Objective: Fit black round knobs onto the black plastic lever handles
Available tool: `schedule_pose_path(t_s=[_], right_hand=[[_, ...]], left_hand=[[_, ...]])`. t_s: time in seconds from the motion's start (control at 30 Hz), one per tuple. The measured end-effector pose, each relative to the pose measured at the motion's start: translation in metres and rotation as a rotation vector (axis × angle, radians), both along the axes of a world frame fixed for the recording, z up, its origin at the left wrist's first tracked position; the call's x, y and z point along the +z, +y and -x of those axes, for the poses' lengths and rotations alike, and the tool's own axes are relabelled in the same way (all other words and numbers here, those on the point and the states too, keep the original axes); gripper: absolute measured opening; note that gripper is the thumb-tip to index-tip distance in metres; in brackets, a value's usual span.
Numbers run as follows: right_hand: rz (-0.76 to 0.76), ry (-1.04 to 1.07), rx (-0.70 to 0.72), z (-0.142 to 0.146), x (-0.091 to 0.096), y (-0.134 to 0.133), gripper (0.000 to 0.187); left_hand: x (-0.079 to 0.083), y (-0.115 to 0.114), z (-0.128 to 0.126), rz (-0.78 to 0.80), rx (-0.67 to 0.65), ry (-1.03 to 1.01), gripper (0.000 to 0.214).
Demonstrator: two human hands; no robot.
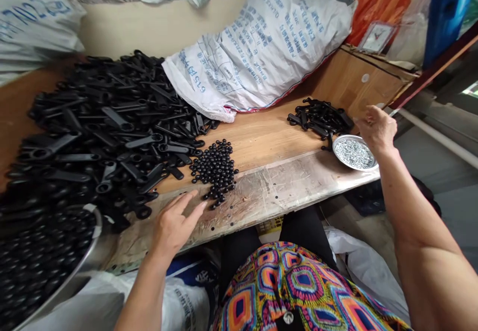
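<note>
My left hand (175, 224) is open over the table's front strip, fingers stretched toward a small heap of round black knobs (214, 164). Nothing shows between its fingers. Over at the right, my right hand (376, 128) is raised beside a round metal bowl (354, 153) full of small silvery pins or screws. Its fingers are curled together, and whatever they may hold is hidden. Just left of that hand lies a small pile of black handles with knobs (317, 117). A large heap of flat black handles with ringed ends (115, 119) covers the left side.
A big metal basin (97, 226) of black knobs stands at the lower left. Behind the heaps lies a white printed woven sack (257, 47). At the right end are a wooden box side (358, 74) and a small clock (376, 37). The table's front edge runs above my lap.
</note>
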State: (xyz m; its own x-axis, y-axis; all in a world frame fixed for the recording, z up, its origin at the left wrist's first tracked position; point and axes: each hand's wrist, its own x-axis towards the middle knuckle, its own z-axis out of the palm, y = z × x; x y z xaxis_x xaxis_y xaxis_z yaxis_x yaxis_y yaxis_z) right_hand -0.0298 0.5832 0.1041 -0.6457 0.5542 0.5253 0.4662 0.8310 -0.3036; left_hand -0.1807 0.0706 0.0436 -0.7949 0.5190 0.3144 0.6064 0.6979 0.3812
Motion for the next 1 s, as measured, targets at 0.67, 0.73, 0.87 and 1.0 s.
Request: schedule_pose_path(t_s=[0.67,0.73,0.87,1.0], right_hand=[[-0.070,-0.387,1.019,0.138,-0.099,-0.244,0.022],[-0.069,-0.422,1.048,0.139,-0.098,-0.253,0.019],[-0.089,-0.475,1.024,0.143,-0.108,-0.253,0.017],[-0.142,-0.509,0.975,0.149,-0.118,-0.246,0.019]], left_hand=[[0.000,-0.042,0.089,0.458,0.457,-0.064,0.024],[-0.006,-0.033,0.101,0.461,0.469,-0.098,0.022],[-0.013,-0.026,0.120,0.408,0.537,-0.183,0.027],[-0.007,-0.031,0.121,0.263,0.544,-0.256,0.029]])
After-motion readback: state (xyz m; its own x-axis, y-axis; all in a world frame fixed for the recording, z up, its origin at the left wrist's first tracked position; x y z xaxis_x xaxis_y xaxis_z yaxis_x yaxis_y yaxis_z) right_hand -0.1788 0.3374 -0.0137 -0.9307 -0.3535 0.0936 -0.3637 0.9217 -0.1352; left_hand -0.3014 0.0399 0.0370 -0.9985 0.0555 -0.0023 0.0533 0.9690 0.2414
